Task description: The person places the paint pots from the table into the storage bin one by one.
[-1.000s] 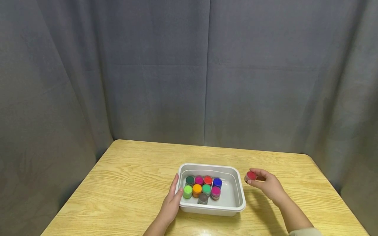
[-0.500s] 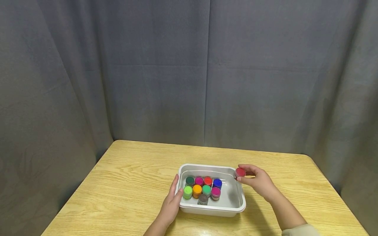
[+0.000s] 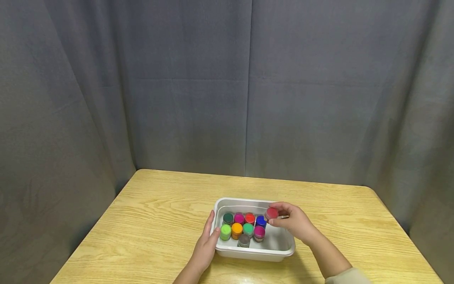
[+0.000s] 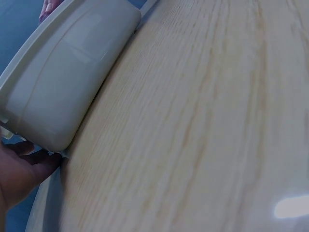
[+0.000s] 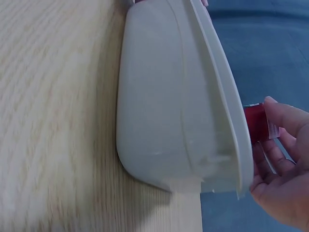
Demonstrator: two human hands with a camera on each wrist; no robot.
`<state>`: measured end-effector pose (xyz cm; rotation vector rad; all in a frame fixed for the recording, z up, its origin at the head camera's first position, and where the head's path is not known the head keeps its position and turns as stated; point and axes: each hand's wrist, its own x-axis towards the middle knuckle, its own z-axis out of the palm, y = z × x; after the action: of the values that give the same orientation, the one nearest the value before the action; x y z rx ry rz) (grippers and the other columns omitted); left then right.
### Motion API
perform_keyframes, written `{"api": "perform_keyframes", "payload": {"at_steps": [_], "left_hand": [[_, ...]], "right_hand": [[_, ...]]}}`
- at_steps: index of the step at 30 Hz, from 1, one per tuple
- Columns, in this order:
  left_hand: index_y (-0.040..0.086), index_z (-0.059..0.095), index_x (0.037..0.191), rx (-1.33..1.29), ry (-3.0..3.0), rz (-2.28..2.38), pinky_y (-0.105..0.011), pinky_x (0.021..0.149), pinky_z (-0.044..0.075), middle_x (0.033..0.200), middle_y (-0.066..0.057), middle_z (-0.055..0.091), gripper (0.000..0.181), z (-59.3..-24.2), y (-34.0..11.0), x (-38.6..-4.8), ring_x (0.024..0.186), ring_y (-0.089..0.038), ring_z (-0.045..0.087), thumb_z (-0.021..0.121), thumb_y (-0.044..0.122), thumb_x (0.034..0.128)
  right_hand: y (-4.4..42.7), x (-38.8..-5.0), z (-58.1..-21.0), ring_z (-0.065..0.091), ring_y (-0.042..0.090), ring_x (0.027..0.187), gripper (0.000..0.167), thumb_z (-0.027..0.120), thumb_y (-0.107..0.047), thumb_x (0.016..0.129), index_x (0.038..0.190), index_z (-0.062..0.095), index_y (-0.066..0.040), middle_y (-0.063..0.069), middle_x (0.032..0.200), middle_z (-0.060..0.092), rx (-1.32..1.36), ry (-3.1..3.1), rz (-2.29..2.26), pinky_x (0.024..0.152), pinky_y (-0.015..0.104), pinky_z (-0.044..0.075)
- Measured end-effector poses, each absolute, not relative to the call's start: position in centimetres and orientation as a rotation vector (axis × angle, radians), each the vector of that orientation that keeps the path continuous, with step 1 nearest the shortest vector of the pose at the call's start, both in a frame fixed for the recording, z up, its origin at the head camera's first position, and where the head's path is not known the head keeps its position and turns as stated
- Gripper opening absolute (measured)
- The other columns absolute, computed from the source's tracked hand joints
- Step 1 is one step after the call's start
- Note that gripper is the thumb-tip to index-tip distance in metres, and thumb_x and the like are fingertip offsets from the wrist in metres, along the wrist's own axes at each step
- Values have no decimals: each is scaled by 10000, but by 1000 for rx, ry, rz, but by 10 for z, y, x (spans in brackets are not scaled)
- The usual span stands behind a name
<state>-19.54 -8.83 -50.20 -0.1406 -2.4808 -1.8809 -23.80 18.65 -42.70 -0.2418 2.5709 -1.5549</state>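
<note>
A white plastic tub point(image 3: 255, 255) stands on the table, with several small paint jars standing in two rows and a dark grey jar point(image 3: 244, 240) in front. At the tub's left end my left hand point(image 3: 205, 248) holds the rim and wall, also seen in the left wrist view. My right hand point(image 3: 296, 224) pinches a red paint jar point(image 3: 271, 213) between thumb and fingers, above the tub's inside. This jar is just right of the blue jar point(image 3: 261, 221); whether they touch I cannot tell. Its red side shows past the tub rim in the right wrist view.
The tub sits near the middle front of the wooden table point(image 3: 149, 225). Inside, bare floor shows at its right end. A grey curtain point(image 3: 191, 118) hangs behind the table and along both sides.
My right hand has carried the red jar leftward, from outside the tub's right end, across the rim to over the inside. My left hand and the tub have stayed put.
</note>
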Motion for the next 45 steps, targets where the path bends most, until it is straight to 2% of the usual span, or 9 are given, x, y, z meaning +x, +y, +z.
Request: {"api": "perform_keyframes", "payload": {"at_steps": [6,13,18,31,37,42,45], "left_hand": [[233,188,1579,-133,-2485,-1876,-773,1087,179,1631,-157,197,567,-502,-88,-195,1454,-507,201,387,303,1053],[218,191,1579,-134,-2474,-1877,-771,1090,176,1631,-152,198,569,-501,-87,-194,1456,-503,200,390,297,1052],[208,193,1578,-131,-2469,-1881,-777,1086,169,1632,-150,198,570,-500,-87,-194,1456,-506,196,391,297,1051],[211,193,1578,-132,-2466,-1888,-768,1093,176,1629,-158,203,568,-502,-89,-195,1454,-507,204,387,304,1053],[208,191,1579,-131,-2468,-1890,-763,1101,169,1631,-152,198,567,-503,-89,-195,1458,-501,196,384,303,1054],[183,192,1578,-138,-2457,-1904,-741,1125,150,1638,-130,192,562,-503,-88,-197,1475,-473,179,375,282,1056],[177,193,1577,-139,-2457,-1904,-734,1131,145,1640,-122,191,561,-502,-88,-198,1480,-461,175,374,275,1055]], "right_hand": [[176,-235,-430,621,210,999,509,785,-116,813,1255,597,49,138,1083,677,-371,2526,-1534,810,281,549],[167,-234,-433,610,197,975,449,800,-84,781,1194,646,4,99,1054,684,-428,2496,-1454,807,287,527],[163,-236,-437,602,185,931,441,796,-41,754,1165,650,28,101,1041,683,-514,2466,-1409,812,281,509],[154,-234,-445,571,159,812,409,806,28,712,1091,654,59,100,1001,668,-574,2406,-1354,695,208,505],[149,-232,-446,578,158,838,396,805,32,714,1079,654,53,99,1018,677,-550,2403,-1345,749,222,520],[145,-232,-449,580,152,862,380,823,14,719,1065,666,7,73,1007,675,-508,2437,-1312,819,274,551],[144,-234,-451,568,156,840,378,829,13,714,1057,671,-8,58,986,661,-485,2452,-1305,808,281,555]]}}
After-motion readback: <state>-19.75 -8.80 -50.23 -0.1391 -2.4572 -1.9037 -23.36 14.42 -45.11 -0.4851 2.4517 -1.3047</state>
